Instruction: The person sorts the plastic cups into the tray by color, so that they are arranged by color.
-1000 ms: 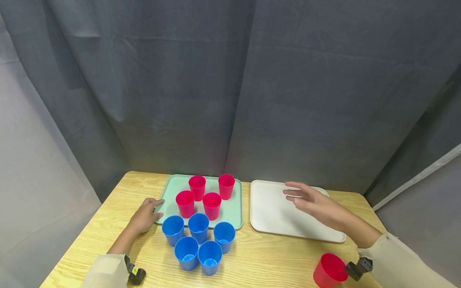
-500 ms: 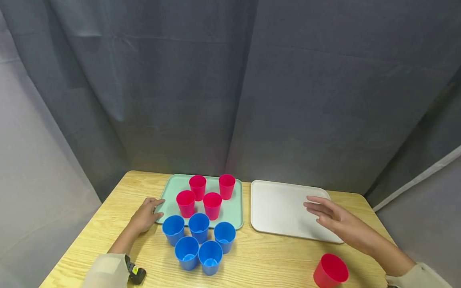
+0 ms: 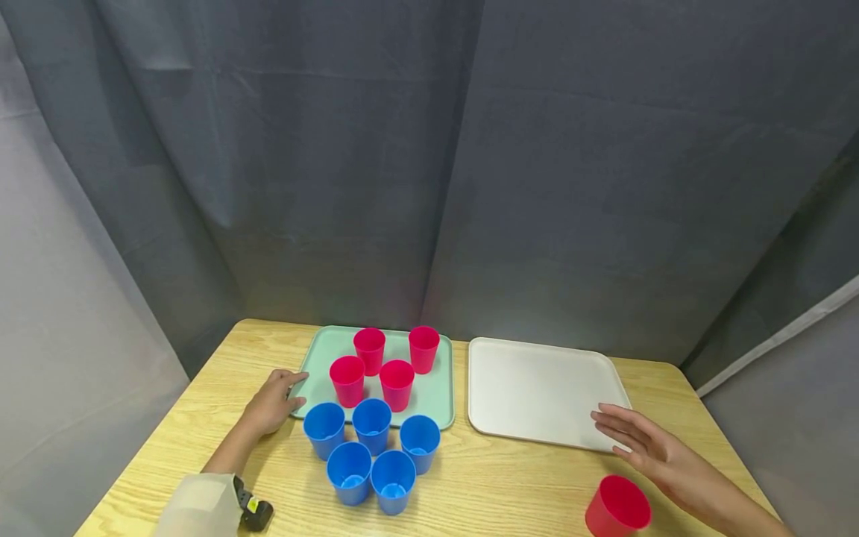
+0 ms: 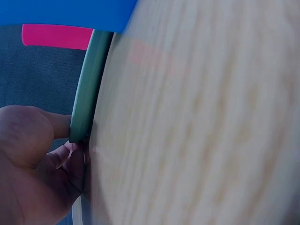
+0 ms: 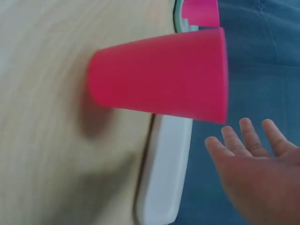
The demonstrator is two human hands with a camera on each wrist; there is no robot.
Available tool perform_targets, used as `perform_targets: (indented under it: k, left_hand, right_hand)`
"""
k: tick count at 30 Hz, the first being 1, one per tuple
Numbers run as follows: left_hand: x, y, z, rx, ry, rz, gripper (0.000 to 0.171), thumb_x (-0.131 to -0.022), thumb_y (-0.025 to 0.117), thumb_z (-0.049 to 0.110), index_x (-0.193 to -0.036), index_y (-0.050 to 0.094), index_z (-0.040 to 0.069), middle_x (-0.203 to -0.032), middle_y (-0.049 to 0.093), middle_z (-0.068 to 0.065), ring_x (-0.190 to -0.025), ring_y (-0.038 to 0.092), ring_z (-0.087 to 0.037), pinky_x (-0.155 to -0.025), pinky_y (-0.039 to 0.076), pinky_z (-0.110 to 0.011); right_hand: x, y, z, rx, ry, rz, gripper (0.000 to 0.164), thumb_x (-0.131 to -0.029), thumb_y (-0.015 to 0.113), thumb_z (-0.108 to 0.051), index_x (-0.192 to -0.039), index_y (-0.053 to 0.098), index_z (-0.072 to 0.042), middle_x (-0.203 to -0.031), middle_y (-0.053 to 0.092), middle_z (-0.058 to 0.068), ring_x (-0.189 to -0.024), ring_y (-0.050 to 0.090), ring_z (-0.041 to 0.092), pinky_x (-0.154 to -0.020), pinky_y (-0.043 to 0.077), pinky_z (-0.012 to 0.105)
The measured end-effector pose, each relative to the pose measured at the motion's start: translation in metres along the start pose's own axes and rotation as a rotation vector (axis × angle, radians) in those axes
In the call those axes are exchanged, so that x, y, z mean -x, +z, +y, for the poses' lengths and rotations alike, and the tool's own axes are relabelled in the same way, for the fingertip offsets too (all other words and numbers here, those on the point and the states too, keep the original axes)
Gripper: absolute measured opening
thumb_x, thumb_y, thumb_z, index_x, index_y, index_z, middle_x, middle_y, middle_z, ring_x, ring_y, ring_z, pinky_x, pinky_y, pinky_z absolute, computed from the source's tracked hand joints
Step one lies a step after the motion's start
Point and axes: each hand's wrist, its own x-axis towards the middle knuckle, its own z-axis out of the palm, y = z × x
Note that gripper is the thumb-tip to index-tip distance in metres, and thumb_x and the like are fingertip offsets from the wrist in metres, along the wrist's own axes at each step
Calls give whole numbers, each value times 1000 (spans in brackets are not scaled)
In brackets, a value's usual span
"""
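My left hand [image 3: 270, 403] holds the left edge of a mint-green tray [image 3: 439, 399]. In the left wrist view, the thumb and curled fingers meet the rim of that tray [image 4: 86, 93]. Several red cups [image 3: 397, 385] stand upright on it. My right hand [image 3: 654, 456] hovers with fingers extended, holding nothing, near the front right corner of a white tray [image 3: 537, 395]. Just in front of this hand, an upright red cup [image 3: 617, 507] stands on the table; in the right wrist view the hand [image 5: 258, 173] is apart from the cup [image 5: 159, 75].
Several blue cups [image 3: 393, 485] stand upright in a cluster at the front edge of the green tray. The wooden table [image 3: 510, 492] runs back to a dark grey curtain [image 3: 403, 186]. Lighter curtains hang at both sides.
My right hand has moved from above the white tray to the right and toward me, nearer the single red cup. The left hand, trays and cups keep their places.
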Motion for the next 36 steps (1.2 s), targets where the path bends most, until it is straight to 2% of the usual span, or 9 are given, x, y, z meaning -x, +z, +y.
perform_targets:
  k: [3,5,10,13,17,20,23,30,36]
  left_hand:
    - [-1,0,0,1,-2,-3,48,-101,64,7,-147,53,1,-136,47,-23,-114,54,-36,-100,49,-58]
    - [-1,0,0,2,-3,-5,48,-101,64,8,-148,53,1,-137,47,-23,-115,54,-36,-100,49,-59]
    - [-3,0,0,4,-3,-6,48,-101,64,8,-148,53,2,-137,47,-23,-116,55,-37,-100,49,-59]
    - [-2,0,0,5,-9,-7,48,-101,64,8,-148,53,2,-137,47,-23,-117,54,-38,-101,49,-59]
    - [-2,1,1,2,-11,-6,48,-101,64,9,-148,53,2,-138,46,-23,-118,55,-39,-102,49,-60]
    - [-2,1,1,1,-8,-6,48,-101,64,9,-148,53,2,-138,46,-24,-117,55,-39,-102,49,-60]
    - [-2,1,1,3,-6,-6,48,-101,64,8,-147,53,1,-137,47,-24,-116,55,-38,-101,49,-59]
    - [-3,2,-1,5,-7,-4,48,-101,64,9,-147,54,2,-136,48,-22,-115,55,-36,-100,50,-58]
    - [-3,2,-1,6,-9,-4,48,-101,65,8,-148,53,2,-137,47,-22,-115,55,-36,-101,50,-58]
  right_hand:
    - [8,3,6,-18,62,26,59,-108,37,3,-163,22,-13,-158,43,-13,-142,45,1,-107,48,23]
    - [13,4,11,-17,64,27,60,-108,38,3,-163,21,-12,-157,44,-15,-141,45,1,-106,49,25]
    - [23,5,24,-64,-8,-38,65,-104,38,9,-164,14,-5,-161,40,-10,-143,42,2,-107,50,27]
    - [30,6,30,-133,50,-54,68,-105,44,0,-165,14,-13,-162,39,-11,-143,41,1,-105,53,38]
    - [37,7,35,-200,225,-17,68,-105,51,-17,-163,19,-30,-157,42,-18,-139,46,6,-102,53,53]
    - [39,10,38,-206,316,23,65,-104,51,-15,-158,25,-40,-155,44,-19,-136,51,14,-104,51,55]
    - [39,12,43,-214,350,35,67,-102,52,-8,-152,32,-47,-153,46,-18,-133,53,17,-106,49,55]
    - [35,13,56,-258,291,-53,74,-96,54,1,-149,39,-48,-152,47,-22,-134,51,7,-106,51,48]
    - [33,17,62,-280,297,-63,73,-96,56,3,-148,43,-46,-149,51,-19,-136,51,6,-107,50,45]
